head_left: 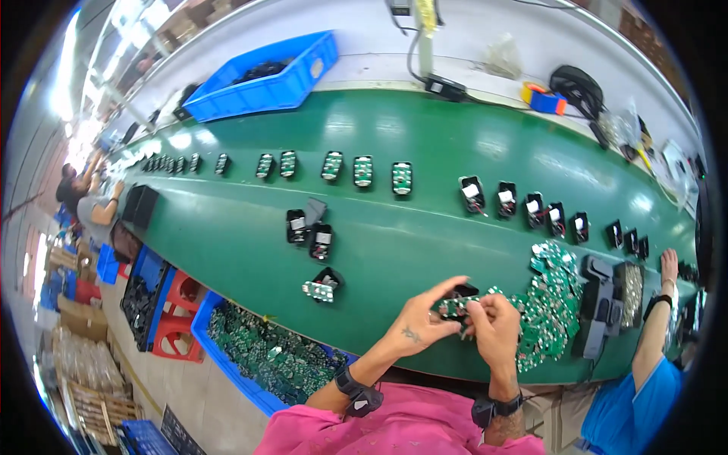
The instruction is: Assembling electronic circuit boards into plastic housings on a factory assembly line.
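My left hand [422,323] is closed around a small black plastic housing [465,290], partly hidden by my fingers. With fingertips pinched, my right hand [494,322] grips a green circuit board [455,306] at the housing's front. Whether the board sits inside the housing cannot be made out. Just right of my hands lies a loose heap of green circuit boards [547,303]. To the left, another black housing [331,276] has a board [318,291] leaning out of it. Two open black housings [321,241] with white parts inside lie beyond, beside a dark grey cover [315,210].
Housings with boards [363,172] and open housings [506,200] form a row along the green bench [425,227]. A blue crate [262,91] stands behind; a blue bin of boards [227,371] is below left. Black blocks [597,307] and a co-worker's arm [657,322] are at right.
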Tool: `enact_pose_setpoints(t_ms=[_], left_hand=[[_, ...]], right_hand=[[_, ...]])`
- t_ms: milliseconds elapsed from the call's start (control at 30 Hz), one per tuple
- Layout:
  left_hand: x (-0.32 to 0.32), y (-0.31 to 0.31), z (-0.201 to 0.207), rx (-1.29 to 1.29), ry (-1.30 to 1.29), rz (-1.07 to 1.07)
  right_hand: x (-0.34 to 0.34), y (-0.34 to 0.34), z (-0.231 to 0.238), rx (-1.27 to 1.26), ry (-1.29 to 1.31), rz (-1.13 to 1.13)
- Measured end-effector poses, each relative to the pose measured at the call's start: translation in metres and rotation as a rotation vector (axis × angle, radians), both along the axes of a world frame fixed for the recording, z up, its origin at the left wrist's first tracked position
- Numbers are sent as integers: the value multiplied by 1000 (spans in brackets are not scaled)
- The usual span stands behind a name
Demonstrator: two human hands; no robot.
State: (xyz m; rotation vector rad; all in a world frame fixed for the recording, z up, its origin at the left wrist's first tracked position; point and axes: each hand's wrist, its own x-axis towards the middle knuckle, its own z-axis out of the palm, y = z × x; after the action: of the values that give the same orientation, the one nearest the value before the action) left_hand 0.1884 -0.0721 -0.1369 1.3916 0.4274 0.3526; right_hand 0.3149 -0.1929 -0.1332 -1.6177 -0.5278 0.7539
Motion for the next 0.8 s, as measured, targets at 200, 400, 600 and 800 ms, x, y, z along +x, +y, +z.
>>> enact_pose_setpoints(t_ms=[200,400,600,800], left_hand=[[4,-5,10,409,62,113],[5,-4,12,479,28,129],[8,-11,-2,506,-104,191],[16,-25,0,423,-143,287]], right_hand=[[-19,-1,5,201,-99,-35],[-5,-6,-10,156,-152,-3],[16,-17,7,97,-353,319],[7,-16,21,-4,-445,160]])
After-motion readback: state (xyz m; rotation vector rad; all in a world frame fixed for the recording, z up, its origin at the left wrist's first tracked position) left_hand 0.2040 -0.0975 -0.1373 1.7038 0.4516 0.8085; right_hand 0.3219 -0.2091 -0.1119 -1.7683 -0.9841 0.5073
